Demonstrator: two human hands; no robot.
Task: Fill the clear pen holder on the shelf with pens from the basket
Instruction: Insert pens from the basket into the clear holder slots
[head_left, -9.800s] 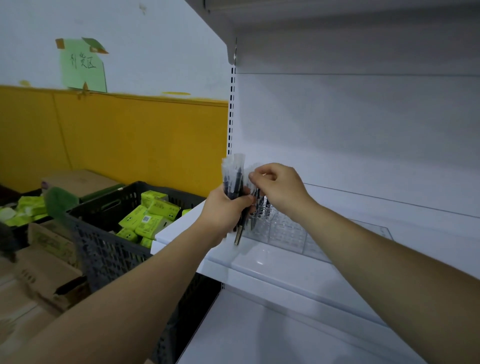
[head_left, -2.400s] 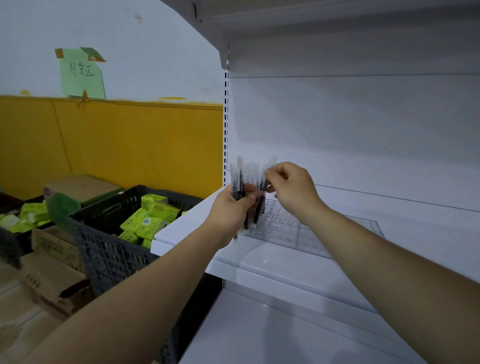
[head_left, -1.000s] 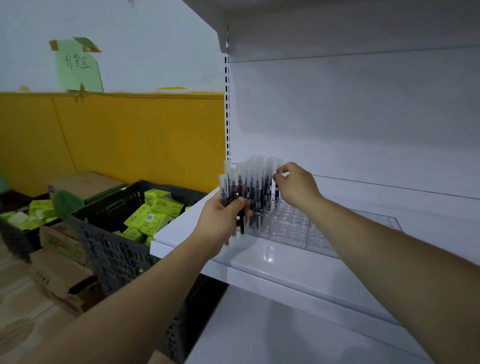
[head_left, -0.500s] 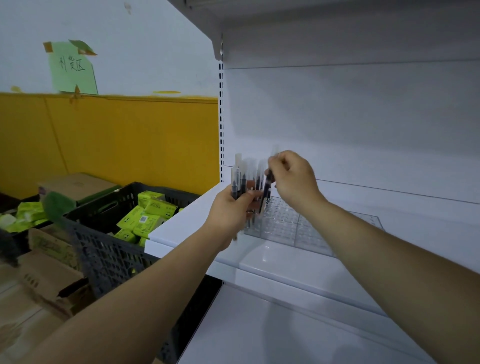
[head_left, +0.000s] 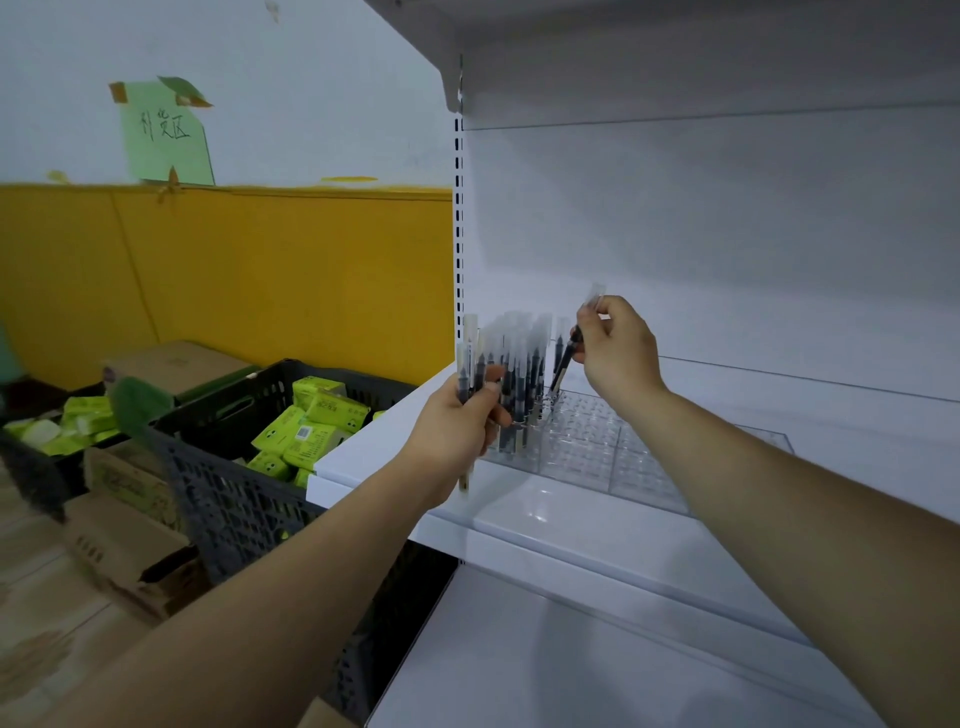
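1 pen (head_left: 567, 357), judged light, stiff and slick, is pinched near its cap by the right hand (head_left: 615, 353) over the clear pen holder (head_left: 613, 452), spare pens (head_left: 470, 358) being clasped by the left hand (head_left: 457, 423) beside it

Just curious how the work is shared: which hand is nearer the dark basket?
Left. The left hand, gripping pens, is just right of the basket; the right hand, pinching one pen, is farther right over the holder.
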